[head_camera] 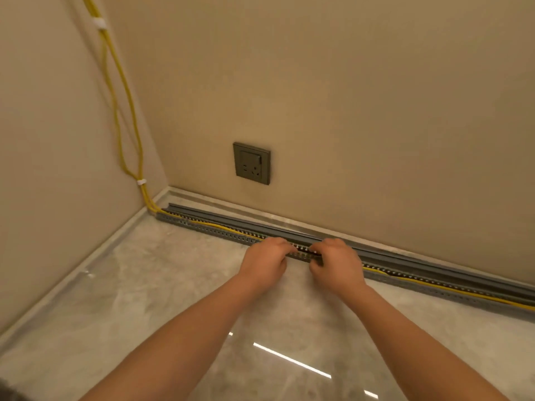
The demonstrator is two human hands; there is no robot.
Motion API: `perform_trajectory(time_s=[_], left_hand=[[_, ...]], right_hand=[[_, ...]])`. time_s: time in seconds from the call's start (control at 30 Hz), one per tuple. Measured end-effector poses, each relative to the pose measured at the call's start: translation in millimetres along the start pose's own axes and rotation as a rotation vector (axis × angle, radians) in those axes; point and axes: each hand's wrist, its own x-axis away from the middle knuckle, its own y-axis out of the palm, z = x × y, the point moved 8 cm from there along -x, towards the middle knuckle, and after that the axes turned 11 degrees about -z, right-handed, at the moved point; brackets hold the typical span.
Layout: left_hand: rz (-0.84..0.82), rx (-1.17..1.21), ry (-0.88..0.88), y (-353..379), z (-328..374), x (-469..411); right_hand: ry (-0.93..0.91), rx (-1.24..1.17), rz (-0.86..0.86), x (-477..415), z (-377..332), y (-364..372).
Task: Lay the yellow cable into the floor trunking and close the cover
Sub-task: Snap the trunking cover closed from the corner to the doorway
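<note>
Evidently, the yellow cable (223, 226) is being pressed into the slotted floor trunking (202, 228) by the left hand (265, 260) and right hand (337, 263), both curled narrowly over its near wall, seemingly to seat it.

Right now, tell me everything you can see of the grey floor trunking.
The grey floor trunking is a long, narrow plastic-looking channel with slotted side walls, lying on the marble-look floor along the base of the wall. It starts near the corner and runs out of frame to the right. It is open; a grey strip, probably its cover, lies behind it. The yellow cable runs inside. The left hand and right hand touch its middle.
</note>
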Motion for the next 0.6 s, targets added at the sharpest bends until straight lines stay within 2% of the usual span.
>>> perform_trajectory(time_s=[0.23,0.43,0.6], left_hand=[[0.092,-0.019,-0.154,-38,-101,27],[0.063,-0.029,-0.157,-46,-180,33],[0.084,-0.023,-0.113,-50,-221,20]], right_hand=[[-0.146,-0.062,-0.017,-52,-94,11],[-0.116,-0.077,-0.024,-100,-152,24],[-0.036,-0.045,-0.035,-132,-169,32]])
